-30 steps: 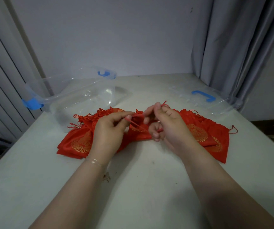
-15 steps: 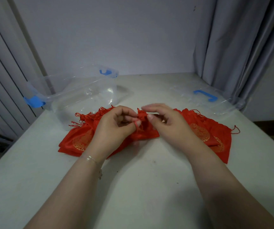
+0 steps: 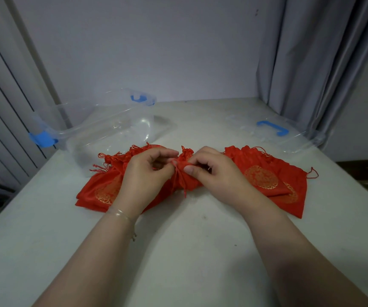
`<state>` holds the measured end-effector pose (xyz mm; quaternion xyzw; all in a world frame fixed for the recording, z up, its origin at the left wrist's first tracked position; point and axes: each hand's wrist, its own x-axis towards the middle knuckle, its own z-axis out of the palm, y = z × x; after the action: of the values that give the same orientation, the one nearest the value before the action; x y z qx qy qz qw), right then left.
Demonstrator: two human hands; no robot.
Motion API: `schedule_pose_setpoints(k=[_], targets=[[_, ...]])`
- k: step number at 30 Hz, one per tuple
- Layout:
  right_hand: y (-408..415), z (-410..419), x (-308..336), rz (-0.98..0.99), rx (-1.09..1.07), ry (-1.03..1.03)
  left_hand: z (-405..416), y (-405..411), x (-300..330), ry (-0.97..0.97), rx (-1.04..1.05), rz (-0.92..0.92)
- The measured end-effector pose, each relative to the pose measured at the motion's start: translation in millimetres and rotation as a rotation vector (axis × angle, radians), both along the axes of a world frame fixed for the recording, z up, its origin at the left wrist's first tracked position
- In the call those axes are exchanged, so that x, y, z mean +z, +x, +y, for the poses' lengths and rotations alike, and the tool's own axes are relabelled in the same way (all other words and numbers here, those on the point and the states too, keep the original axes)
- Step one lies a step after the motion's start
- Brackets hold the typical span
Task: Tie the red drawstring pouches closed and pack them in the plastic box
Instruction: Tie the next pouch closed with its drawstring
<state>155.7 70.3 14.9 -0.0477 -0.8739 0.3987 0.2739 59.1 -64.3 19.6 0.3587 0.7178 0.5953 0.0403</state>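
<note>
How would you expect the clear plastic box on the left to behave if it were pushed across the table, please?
The plastic box looks thin-walled and holds nothing visible, so it is probably light and would likely slide easily on the smooth table. Its low, wide shape makes tipping unlikely.

My arms are bare, no sleeves in view. Thin bracelet (image 3: 121, 214) circles the wrist just behind my left hand (image 3: 144, 173); a small charm dangles from it. Right hand (image 3: 214, 171) unadorned.
</note>
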Motion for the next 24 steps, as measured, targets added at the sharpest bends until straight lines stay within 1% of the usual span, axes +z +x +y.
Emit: schedule_pose_setpoints(k=[3,7,8,9,12,14,16,19,21,24], targets=[[-1.0,-4.4,-0.1,0.010,-0.033,-0.013,1.2,0.8,-4.2,-0.032,0.080,0.158],[1.0,-3.2,3.3,0.006,-0.168,-0.129,1.9,2.6,-5.1,0.016,0.044,0.316],[0.9,-2.9,4.7,0.005,-0.171,-0.175,1.9,3.9,-4.1,0.025,0.027,0.360],[1.0,-3.0,5.2,0.003,-0.135,-0.248,2.0,4.8,-4.1,0.033,0.012,0.398],[2.8,-4.3,6.9,-0.001,0.070,-0.485,1.3,5.5,-4.3,0.057,-0.014,0.491],[4.7,-2.9,7.8,-0.017,0.132,-0.578,0.9,4.7,-3.9,0.076,-0.011,0.523],[5.8,-0.7,9.3,-0.047,0.144,-0.624,0.3,3.2,-3.5,0.077,0.001,0.552],[6.9,1.3,9.8,-0.095,0.122,-0.577,-1.1,2.0,-5.7,0.041,-0.008,0.598],[7.8,1.7,11.3,-0.123,0.059,-0.452,-1.0,1.3,-6.6,0.015,-0.017,0.606],[7.6,2.6,11.1,-0.132,-0.065,-0.219,-0.5,0.1,-6.2,0.026,-0.018,0.586]])
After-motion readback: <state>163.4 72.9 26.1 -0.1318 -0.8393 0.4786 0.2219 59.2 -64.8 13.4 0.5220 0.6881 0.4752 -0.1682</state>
